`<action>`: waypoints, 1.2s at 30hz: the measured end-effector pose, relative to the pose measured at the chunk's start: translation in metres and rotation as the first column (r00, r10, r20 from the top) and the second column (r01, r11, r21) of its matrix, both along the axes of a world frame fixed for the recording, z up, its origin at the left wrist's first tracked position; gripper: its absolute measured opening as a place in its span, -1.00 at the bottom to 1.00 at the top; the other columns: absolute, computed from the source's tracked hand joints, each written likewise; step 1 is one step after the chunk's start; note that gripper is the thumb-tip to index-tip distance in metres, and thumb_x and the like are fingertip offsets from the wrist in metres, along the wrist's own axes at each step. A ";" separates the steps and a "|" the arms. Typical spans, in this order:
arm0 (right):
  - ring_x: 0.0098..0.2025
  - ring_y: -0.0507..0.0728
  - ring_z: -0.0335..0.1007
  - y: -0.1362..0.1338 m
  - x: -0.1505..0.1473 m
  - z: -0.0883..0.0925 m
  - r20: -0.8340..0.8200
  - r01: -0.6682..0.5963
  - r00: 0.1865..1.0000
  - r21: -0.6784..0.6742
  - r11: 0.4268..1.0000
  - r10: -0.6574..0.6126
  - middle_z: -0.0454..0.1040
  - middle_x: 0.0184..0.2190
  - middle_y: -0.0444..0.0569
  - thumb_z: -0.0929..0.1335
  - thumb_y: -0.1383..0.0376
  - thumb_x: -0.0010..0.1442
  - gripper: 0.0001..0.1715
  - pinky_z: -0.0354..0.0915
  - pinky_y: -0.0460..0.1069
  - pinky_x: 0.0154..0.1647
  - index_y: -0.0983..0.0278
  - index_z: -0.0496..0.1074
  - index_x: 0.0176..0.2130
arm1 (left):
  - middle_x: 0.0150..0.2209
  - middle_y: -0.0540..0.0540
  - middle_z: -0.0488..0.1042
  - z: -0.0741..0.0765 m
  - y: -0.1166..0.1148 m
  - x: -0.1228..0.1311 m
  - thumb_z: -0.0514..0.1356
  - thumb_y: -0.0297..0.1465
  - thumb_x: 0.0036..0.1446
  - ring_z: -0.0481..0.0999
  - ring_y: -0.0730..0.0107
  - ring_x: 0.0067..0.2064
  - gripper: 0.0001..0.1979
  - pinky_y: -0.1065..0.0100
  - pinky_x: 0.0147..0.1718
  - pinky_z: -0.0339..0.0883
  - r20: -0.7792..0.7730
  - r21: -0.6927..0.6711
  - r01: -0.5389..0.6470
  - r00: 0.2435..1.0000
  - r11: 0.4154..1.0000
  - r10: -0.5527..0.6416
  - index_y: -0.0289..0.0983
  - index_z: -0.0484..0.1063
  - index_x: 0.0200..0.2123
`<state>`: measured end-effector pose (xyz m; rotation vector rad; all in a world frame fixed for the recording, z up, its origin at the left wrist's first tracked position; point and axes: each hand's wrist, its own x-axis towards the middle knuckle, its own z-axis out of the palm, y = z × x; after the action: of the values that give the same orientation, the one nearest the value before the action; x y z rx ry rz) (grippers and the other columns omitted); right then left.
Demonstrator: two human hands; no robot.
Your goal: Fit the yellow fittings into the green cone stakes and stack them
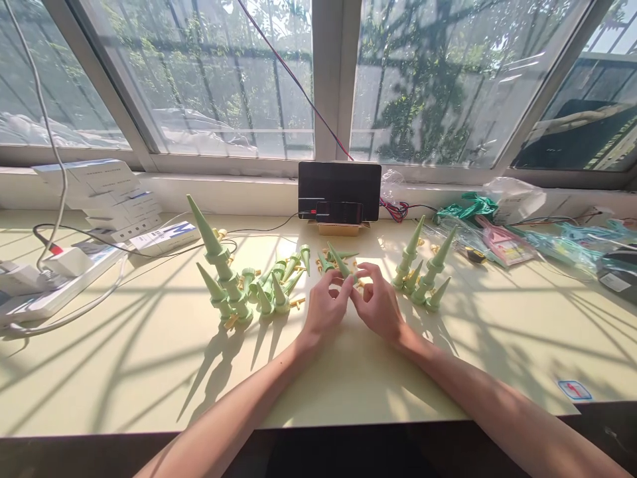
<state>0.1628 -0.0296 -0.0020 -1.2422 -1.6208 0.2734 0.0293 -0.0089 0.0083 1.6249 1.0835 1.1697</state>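
Both hands meet over the middle of the table. My left hand [328, 302] pinches a green cone-shaped piece [340, 261], whose point tilts up and to the left. My right hand [375, 299] closes its fingertips on the lower end of the same piece; the exact contact is partly hidden by the fingers. Beyond the fingers lie more green pieces [326, 262], some with small yellow pegs. To the left stand a tall green spire assembly [219, 265] and several loose green cones [280, 295]. On the right stands another green spire assembly [425, 275].
A black tablet [340, 189] on a cardboard stand leans near the window. White boxes [107, 196] and a power strip [60, 279] with cables occupy the left. Plastic bags [502, 236] lie at right. The table's front edge [348, 425] runs beneath my forearms.
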 end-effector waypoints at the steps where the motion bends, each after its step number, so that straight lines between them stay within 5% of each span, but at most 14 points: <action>1: -0.67 -0.10 0.07 0.000 0.000 -0.001 0.008 0.003 1.000 0.002 1.000 -0.003 0.47 -0.16 -0.01 0.32 0.21 0.27 -0.63 0.12 -0.11 -0.63 0.23 0.20 0.03 | -0.24 -0.11 0.55 0.000 -0.001 0.000 0.14 -0.06 0.22 0.41 0.55 -0.56 -0.62 0.46 -0.63 0.23 -0.004 -0.002 0.003 1.000 1.000 -0.003 -0.26 0.42 -0.14; 12: -0.50 0.01 0.33 0.001 -0.001 -0.006 0.080 0.024 0.996 0.065 0.998 -0.029 0.52 -0.14 0.04 0.32 0.24 0.26 -0.72 0.19 -0.08 -0.56 0.25 0.31 -0.03 | -0.11 -0.15 0.54 0.001 -0.002 0.000 0.13 -0.06 0.23 0.42 0.56 -0.56 -0.60 0.47 -0.68 0.22 0.018 0.026 0.088 0.996 0.996 -0.089 -0.27 0.47 -0.12; 22: -0.53 0.01 0.25 0.003 0.002 -0.004 0.125 0.024 0.992 0.044 0.999 -0.030 0.48 -0.36 -0.07 0.29 0.28 0.26 -0.83 0.19 -0.06 -0.51 0.27 0.40 -0.15 | -0.12 -0.13 0.51 -0.003 0.000 0.000 0.10 -0.11 0.25 0.41 0.56 -0.56 -0.66 0.45 -0.66 0.24 -0.021 0.021 0.102 0.995 0.995 -0.102 -0.25 0.43 -0.12; 36: -0.59 -0.04 0.16 0.006 0.003 -0.003 0.001 -0.027 1.000 -0.044 0.999 0.027 0.51 -0.15 -0.03 0.36 0.29 0.21 -0.70 0.23 -0.05 -0.48 0.26 0.37 -0.03 | -0.18 -0.09 0.45 0.006 0.006 -0.005 0.11 -0.09 0.25 0.39 0.56 -0.55 -0.69 0.44 -0.63 0.26 0.029 -0.021 -0.077 0.997 0.997 0.077 -0.24 0.31 -0.23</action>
<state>0.1662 -0.0233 -0.0049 -1.2553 -1.6418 0.3262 0.0247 -0.0025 0.0140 1.5578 1.1440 1.2258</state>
